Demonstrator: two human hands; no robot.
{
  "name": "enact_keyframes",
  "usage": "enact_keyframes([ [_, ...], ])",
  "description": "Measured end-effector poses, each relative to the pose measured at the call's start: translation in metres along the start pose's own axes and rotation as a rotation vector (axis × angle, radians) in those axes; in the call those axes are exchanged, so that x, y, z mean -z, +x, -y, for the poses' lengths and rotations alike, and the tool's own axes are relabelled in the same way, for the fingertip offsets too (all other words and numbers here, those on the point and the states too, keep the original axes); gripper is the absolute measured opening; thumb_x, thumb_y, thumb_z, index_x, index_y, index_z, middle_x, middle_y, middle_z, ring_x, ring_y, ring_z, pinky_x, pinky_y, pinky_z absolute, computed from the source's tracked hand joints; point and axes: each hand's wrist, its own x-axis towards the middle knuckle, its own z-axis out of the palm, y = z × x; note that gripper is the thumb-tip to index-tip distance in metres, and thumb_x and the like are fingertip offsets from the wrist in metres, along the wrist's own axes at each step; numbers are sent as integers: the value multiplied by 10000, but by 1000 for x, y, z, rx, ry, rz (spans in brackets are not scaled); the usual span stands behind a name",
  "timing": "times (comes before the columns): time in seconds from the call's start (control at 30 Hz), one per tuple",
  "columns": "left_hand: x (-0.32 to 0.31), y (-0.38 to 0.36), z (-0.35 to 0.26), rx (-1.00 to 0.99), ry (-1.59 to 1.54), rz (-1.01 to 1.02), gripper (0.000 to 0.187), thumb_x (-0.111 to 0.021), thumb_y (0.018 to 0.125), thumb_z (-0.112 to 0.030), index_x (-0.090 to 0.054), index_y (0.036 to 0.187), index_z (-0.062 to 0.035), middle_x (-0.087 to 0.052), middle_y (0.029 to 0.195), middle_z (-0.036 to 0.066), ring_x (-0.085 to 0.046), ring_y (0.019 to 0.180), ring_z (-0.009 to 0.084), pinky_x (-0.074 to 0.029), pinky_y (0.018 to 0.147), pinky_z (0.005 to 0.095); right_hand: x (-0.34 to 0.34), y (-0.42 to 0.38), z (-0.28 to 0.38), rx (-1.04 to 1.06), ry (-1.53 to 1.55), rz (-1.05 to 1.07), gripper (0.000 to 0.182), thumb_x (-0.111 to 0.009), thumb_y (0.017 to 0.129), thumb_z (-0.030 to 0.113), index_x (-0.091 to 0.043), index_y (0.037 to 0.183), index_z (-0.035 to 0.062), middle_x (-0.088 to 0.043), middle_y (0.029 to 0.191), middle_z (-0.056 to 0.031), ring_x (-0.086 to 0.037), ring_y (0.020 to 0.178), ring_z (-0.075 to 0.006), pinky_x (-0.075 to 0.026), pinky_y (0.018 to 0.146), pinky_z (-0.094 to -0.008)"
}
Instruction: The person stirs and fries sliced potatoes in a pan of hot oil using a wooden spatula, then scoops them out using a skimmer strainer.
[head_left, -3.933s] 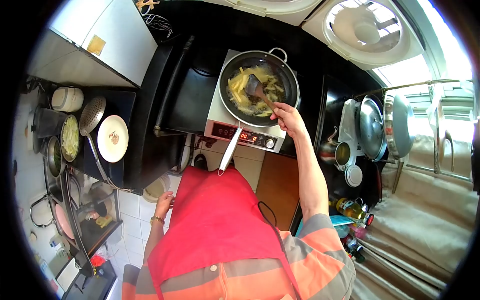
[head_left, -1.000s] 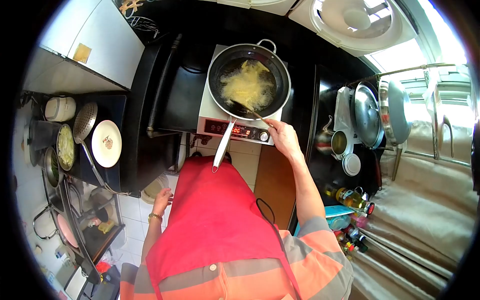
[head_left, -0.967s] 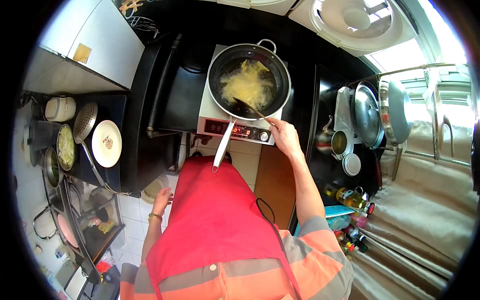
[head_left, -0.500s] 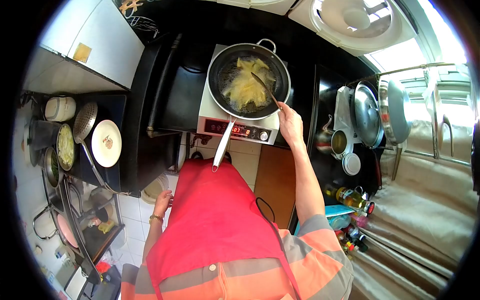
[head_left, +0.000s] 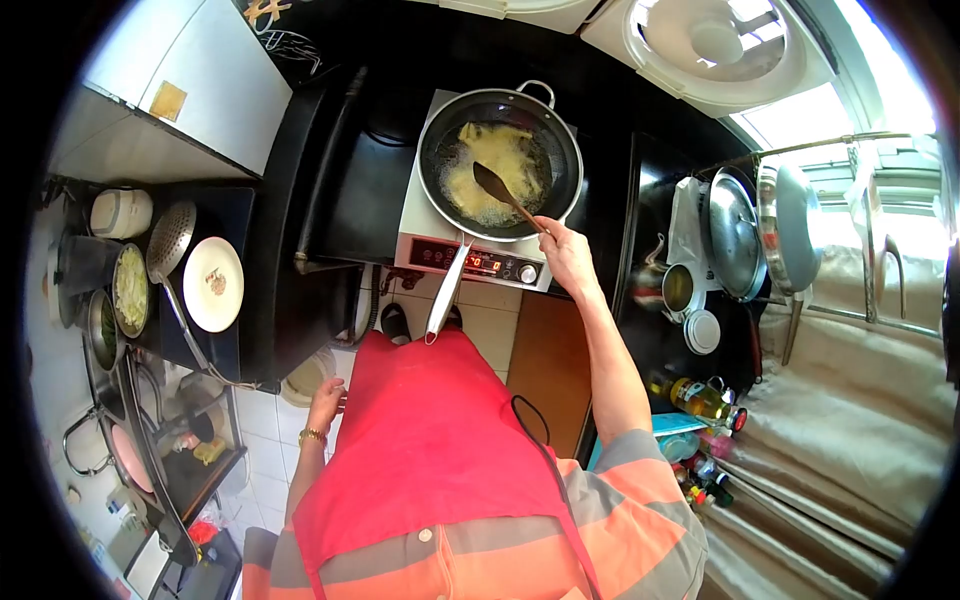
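Note:
My right hand (head_left: pixel 568 255) is closed round the handle of a brown wooden spatula (head_left: pixel 497 188). Its blade is over the near-middle part of a deep frying pan (head_left: pixel 432 150), above pale yellow pieces of food (head_left: pixel 515 150) in bubbling oil. The kind of food cannot be made out. Under the pan is a white induction cooker (head_left: pixel 415 232) with lit red digits, and the pan's long handle (head_left: pixel 447 295) points towards me. My left hand (head_left: pixel 325 403) hangs beside the red apron (head_left: pixel 430 430), fingers loosely apart, with nothing visible in it.
To the left lie a skimmer (head_left: pixel 175 235), a cream plate (head_left: pixel 213 310) with small bits on it, and a bowl of shredded pale vegetable (head_left: pixel 130 290). On the right are a small pot (head_left: pixel 678 287), hanging lids (head_left: pixel 735 235) and several bottles (head_left: pixel 698 397).
The spatula has swung left and nearer to me across the pan, with my right hand shifting slightly left and down. The food has spread differently. My left hand stays in place.

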Motion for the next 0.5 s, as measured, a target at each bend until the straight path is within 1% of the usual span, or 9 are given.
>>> enact_keyframes([
  [0.07,0,-1,3,19,-12,2,393,-582,994,-166,-597,1365,-39,-719,1026,85,-693,842,167,-538,713,306,-1,5,-3,19,-77,-50,370,-587,975,138,-689,1310,19,-740,860,-182,-737,820,-265,-566,800,-372],
  [0.1,1,-2,3,19,-10,2,393,-582,994,-166,-597,1365,-39,-719,1026,85,-693,842,167,-538,713,306,1,7,1,19,-108,-67,361,-587,977,137,-694,1305,30,-748,890,-199,-745,843,-287,-566,807,-385],
  [0.13,2,-2,1,15,-4,-5,391,-583,994,-167,-600,1363,-39,-720,1037,87,-694,843,167,-538,713,306,5,7,6,19,-107,-69,361,-587,977,137,-694,1305,30,-748,890,-199,-745,843,-287,-566,807,-385],
  [0.2,4,-2,1,10,0,-14,390,-584,994,-169,-603,1361,-39,-721,1048,90,-694,844,167,-539,713,305,14,9,13,-87,-97,-69,346,-582,979,140,-694,1286,27,-719,1145,-270,-693,1117,-412,-546,967,-464],
  [0.27,7,0,2,-16,-50,-12,393,-576,1000,-176,-598,1368,-41,-722,1070,94,-697,850,167,-540,718,306,21,10,6,-97,-75,-131,343,-591,978,134,-691,1291,35,-722,1131,-269,-699,1107,-409,-549,951,-465],
  [0.33,7,-3,0,-16,-61,-17,390,-568,1004,-180,-598,1367,-41,-721,1073,93,-698,853,169,-541,718,304,23,13,-11,-47,-77,-194,371,-581,982,141,-686,1322,39,-742,858,-163,-722,787,-225,-556,761,-362],
  [0.37,6,-4,-2,-18,-69,-19,387,-560,1009,-184,-599,1367,-42,-719,1075,91,-699,856,170,-542,719,302,26,12,-16,-60,-86,-204,375,-571,986,144,-686,1326,35,-725,824,-133,-695,762,-188,-546,744,-339],
  [0.5,4,-4,0,-22,-48,-7,378,-556,1013,-183,-601,1359,-40,-720,1065,86,-698,857,169,-542,717,299,34,3,-17,-93,-44,-233,388,-565,992,150,-677,1346,37,-738,860,-136,-704,790,-193,-543,747,-334],
])
